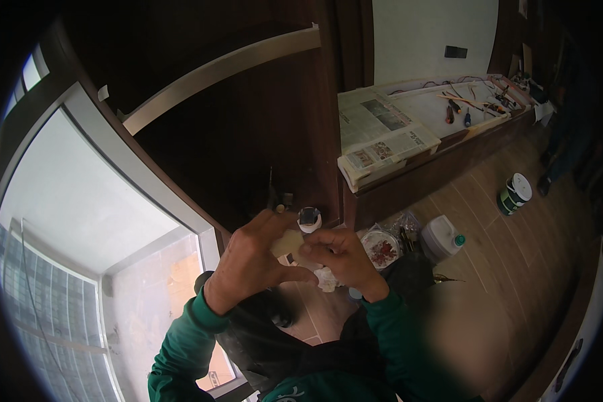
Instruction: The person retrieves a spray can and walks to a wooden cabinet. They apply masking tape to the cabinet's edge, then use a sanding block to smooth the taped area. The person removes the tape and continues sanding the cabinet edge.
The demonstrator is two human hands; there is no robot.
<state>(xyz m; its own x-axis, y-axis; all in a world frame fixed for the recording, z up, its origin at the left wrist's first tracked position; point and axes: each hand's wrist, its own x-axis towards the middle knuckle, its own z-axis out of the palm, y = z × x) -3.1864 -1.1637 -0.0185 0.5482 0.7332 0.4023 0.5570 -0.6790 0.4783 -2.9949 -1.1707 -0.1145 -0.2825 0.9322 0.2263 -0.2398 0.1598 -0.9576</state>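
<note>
My left hand [246, 258] is raised in front of me, its fingers curled around a pale yellowish flat piece [287, 244], thumb stretched toward my right hand. Opposite it, my right hand [345, 260] has thumb and forefinger pinched at the piece's right edge. What the piece is made of does not show clearly. Just beyond my fingers is a white round container [309, 226] with a dark square item on top. A crumpled white cloth or paper [326, 279] lies below my right hand, partly covered by it.
On the right, a round tub with red-stained contents [380, 249], a whitish jug with a teal cap [441, 239] and a paint bucket [514, 194] stand on the floor. Newspaper [388, 127] covers part of a low bench, where screwdrivers [467, 119] lie. At left is a window frame [141, 177].
</note>
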